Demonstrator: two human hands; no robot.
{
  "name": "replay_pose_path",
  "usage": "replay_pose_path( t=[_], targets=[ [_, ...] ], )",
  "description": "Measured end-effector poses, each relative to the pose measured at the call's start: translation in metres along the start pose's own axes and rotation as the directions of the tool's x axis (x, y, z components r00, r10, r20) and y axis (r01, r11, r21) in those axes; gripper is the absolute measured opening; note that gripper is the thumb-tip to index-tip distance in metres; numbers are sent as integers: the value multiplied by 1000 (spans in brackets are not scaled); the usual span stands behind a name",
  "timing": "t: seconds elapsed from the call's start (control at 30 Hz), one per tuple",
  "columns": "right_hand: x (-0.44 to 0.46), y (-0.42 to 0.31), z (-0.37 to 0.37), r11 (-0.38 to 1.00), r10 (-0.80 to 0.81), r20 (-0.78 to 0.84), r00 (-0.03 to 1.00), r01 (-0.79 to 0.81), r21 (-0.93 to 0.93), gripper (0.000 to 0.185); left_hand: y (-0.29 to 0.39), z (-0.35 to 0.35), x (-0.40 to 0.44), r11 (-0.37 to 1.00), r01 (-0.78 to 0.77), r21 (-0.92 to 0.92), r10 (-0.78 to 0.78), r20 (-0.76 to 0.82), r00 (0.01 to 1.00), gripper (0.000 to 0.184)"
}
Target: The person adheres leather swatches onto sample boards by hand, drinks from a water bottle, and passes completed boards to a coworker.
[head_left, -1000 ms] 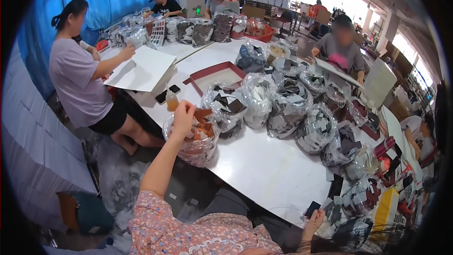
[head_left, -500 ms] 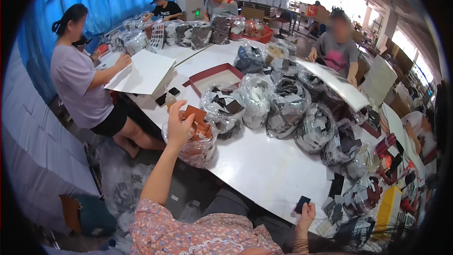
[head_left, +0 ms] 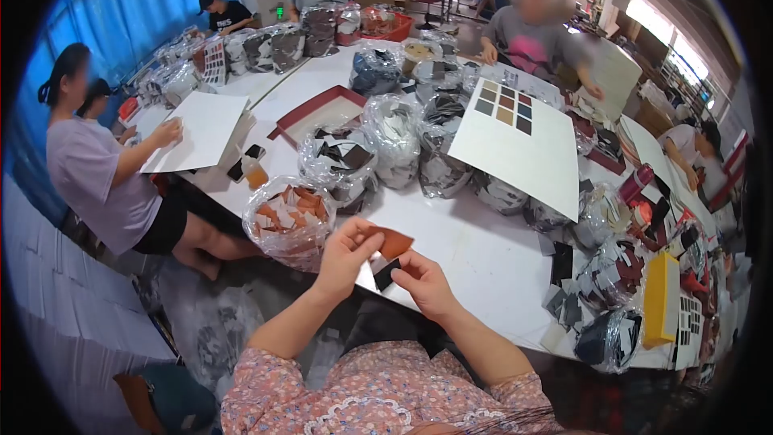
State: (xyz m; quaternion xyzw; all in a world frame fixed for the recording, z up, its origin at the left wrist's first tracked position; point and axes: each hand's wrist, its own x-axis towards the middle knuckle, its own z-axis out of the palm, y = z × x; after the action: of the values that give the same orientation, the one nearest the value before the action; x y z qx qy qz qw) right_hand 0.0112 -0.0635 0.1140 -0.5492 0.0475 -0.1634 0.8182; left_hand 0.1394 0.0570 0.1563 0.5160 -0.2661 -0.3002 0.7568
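My left hand (head_left: pixel 351 251) pinches an orange-brown swatch (head_left: pixel 391 242) by its left edge, above the front edge of the white table (head_left: pixel 475 270). Close beside it, my right hand (head_left: pixel 424 280) grips a dark swatch (head_left: pixel 386 275), partly covered by my fingers. Something white shows between the two hands, too small to make out. To the left of my left hand stands a clear plastic bag (head_left: pixel 278 250) filled with orange-brown and pale pieces. Behind it is another bag (head_left: pixel 342 163) of dark and grey pieces.
Several more bags stand across the table. A large white board (head_left: pixel 523 157) with colour swatches rests over some, near a co-worker in grey (head_left: pixel 531 32). A co-worker at left holds a white board (head_left: pixel 197 133). A glue bottle (head_left: pixel 254 171), red-rimmed tray (head_left: pixel 314 101) and yellow box (head_left: pixel 660 298) lie around.
My left hand has come from the orange bag toward me with a swatch. My right hand has moved left to meet it. The large board at right has tipped, showing its swatches.
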Motion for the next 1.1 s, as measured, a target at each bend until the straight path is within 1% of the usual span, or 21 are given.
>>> replay_pose_path(
  t=[0.03, 0.07, 0.13, 0.17, 0.2, 0.27, 0.33, 0.4, 0.47, 0.5, 0.57, 0.67, 0.7, 0.73, 0.77, 0.8, 0.9, 0.93, 1.03, 1.07, 1.1],
  targets=[
    [-1, 4, 1, 999, 28, -42, 999, -30, -41, 9, -1, 5, -5, 998, -13, -54, 13, 8, 1000, 10],
    [-1, 8, 2, 995, 56, -81, 995, -62, -78, 9, -11, -5, -9, 997, -79, 26, 78, 31, 997, 10],
    [-7, 7, 1, 990, 38, -21, 999, -40, -138, 10, -3, -14, -2, 979, -203, -26, 188, -279, 942, 8],
    [-16, 13, -2, 981, 20, -18, 1000, -23, -193, 9, 15, -22, 6, 918, -332, -217, 246, -345, 906, 7],
    [-22, 17, -3, 969, 7, -22, 1000, -12, -246, 9, 31, -39, 4, 926, -327, -189, 256, -323, 911, 9],
    [-16, 11, -6, 867, -222, -55, 974, 171, -468, 8, 39, -49, -9, 995, -100, 28, 102, -104, 989, 10],
    [-13, 0, -6, 676, -434, -38, 900, 298, -674, 8, 18, -41, -21, 994, 92, -66, -70, 279, 958, 9],
    [-8, -18, 3, 478, -485, 137, 864, 393, -785, 9, 10, -31, -27, 961, 275, -12, -244, 421, 874, 9],
    [-7, -29, 9, 294, -518, 308, 798, 504, -813, 9, 14, -26, -25, 937, 344, -52, -283, 462, 841, 11],
    [-8, -28, 9, 309, -506, 292, 812, 486, -817, 10, 17, -25, -24, 955, 290, 59, -291, 378, 879, 12],
    [-8, -27, 6, 491, -533, 77, 842, 383, -782, 10, 22, -32, -22, 939, 191, 284, -265, 247, 932, 15],
    [-3, -27, -27, 813, -431, -308, 848, 218, -540, 4, 26, -63, -8, 927, -89, 365, 104, -23, 994, 13],
    [1, -26, -49, 860, -401, -412, 818, 183, -475, 5, 40, -71, -2, 947, -20, 321, 89, -201, 976, 12],
    [4, -25, -71, 904, -358, -506, 785, 156, -399, 7, 38, -91, 10, 894, -147, 423, 265, -236, 935, 13],
    [11, -23, -94, 934, -348, -571, 743, 220, -283, 7, 45, -107, 16, 899, -52, 435, 199, -300, 933, 13],
    [20, -24, -116, 940, -335, -627, 704, 297, -168, 8, 22, -157, 31, 669, -184, 720, 420, -162, 893, 10],
    [30, -40, -179, 931, -193, -743, 641, 359, 68, 14, 20, -159, 23, 476, -154, 866, 540, -149, 828, 10],
    [35, -47, -193, 918, -223, -771, 596, 394, 39, 15, 17, -156, 23, 325, -173, 930, 637, -80, 767, 11],
    [51, -61, -228, 874, -308, -820, 482, 485, -43, 17, 13, -126, 10, 610, -112, 784, 537, -305, 787, 15],
    [55, -65, -236, 858, -284, -864, 417, 512, -35, 17, 11, -108, 6, 628, -215, 748, 549, -230, 803, 16],
    [64, -63, -256, 863, -339, -886, 317, 479, -159, 17, 8, -87, 4, 643, -312, 700, 565, -158, 810, 17]
  ],
)
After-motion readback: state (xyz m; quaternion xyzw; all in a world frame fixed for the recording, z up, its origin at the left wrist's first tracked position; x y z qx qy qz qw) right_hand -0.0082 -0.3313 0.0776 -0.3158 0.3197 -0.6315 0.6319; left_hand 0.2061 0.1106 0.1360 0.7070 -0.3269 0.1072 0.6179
